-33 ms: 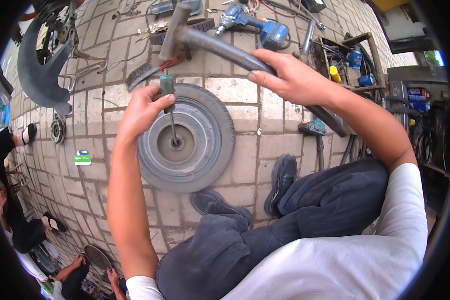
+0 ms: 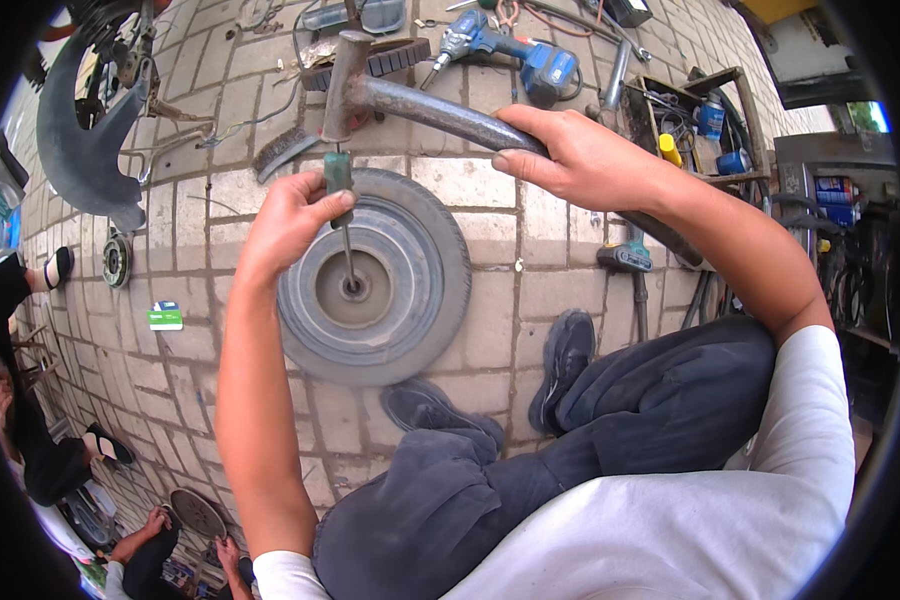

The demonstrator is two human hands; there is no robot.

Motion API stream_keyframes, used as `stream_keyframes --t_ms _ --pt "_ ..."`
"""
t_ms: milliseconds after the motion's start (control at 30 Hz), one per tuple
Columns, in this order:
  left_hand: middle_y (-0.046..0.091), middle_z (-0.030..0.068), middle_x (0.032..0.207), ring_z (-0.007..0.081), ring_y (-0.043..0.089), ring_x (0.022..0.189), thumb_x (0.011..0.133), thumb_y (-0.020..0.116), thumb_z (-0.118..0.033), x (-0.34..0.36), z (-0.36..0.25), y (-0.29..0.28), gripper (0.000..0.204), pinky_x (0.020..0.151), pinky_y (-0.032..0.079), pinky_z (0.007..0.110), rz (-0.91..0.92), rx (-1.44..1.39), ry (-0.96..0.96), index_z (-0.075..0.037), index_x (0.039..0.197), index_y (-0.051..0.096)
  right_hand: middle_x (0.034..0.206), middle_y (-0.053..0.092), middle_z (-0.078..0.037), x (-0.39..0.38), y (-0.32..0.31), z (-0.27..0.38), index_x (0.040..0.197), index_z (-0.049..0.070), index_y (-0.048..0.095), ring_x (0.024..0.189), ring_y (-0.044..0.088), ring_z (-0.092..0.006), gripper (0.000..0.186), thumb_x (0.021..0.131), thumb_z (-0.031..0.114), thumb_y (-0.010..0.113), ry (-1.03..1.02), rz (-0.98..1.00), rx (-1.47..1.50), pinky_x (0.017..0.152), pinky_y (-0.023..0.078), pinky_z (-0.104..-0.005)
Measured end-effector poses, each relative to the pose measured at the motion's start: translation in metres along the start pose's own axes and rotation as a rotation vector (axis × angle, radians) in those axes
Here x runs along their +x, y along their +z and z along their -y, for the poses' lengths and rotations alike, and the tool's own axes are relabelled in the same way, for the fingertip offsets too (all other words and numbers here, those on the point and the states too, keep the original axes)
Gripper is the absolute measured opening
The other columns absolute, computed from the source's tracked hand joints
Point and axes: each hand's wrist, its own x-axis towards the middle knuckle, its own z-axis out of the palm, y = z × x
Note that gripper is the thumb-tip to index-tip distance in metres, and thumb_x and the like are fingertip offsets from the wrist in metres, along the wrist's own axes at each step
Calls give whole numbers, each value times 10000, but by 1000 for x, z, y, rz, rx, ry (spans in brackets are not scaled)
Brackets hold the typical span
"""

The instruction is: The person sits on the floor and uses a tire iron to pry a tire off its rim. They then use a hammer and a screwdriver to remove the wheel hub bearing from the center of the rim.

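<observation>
A small wheel with a grey tyre lies flat on the paving in front of my feet. My left hand grips the green handle of a screwdriver, holding it upright with its tip in the wheel's centre hole. My right hand is wrapped round the dark shaft of a hammer. The hammer's head is right over the screwdriver's handle end; whether they touch I cannot tell. What the tip meets inside the hub is hidden.
Beyond the wheel lie a wire brush and a blue cordless impact wrench. At the right stand a teal power tool and a wooden box of cans. Another person's hands hold a round plate at lower left.
The hammer head has come down toward the screwdriver's handle end and is no longer blurred. My left hand and the screwdriver have shifted very slightly.
</observation>
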Motion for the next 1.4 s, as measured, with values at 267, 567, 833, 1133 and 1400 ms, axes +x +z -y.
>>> stream_keyframes --t_ms 267,567,833,1133,1400 --pt "667 32 926 104 604 854 847 692 -102 -1 -7 3 258 810 491 270 -14 67 4 32 1064 658 554 455 3 12 -75 20 833 26 571 441 446 -67 348 977 340 527 -24 -501 327 440 384 -241" --pt "705 95 896 119 634 809 822 721 -115 -6 -7 20 318 756 508 272 -10 159 27 61 1079 661 791 630 -188 -8 -1 -1 1078 9 539 707 634 -267 296 944 273 554 85 135 -49 657 484 -425" --pt "674 36 933 97 614 858 871 693 -120 -51 10 6 281 769 500 253 -398 -116 72 35 1097 630 583 448 33 -9 -27 0 1072 27 525 451 435 -52 287 987 301 541 260 -161 387 415 356 -241" --pt "669 44 1012 108 626 872 893 684 -162 -75 51 -25 300 759 518 250 -531 -262 71 -6 1137 605 605 456 30 3 -8 6 1067 27 542 504 429 -57 313 958 317 581 265 -24 264 453 335 -244" --pt "677 94 1065 139 650 933 894 679 -155 -86 69 -37 328 797 525 258 -547 -467 26 1 1165 580 680 480 -32 48 -10 42 1081 -2 563 620 449 -109 345 954 318 579 157 98 36 554 379 -296"
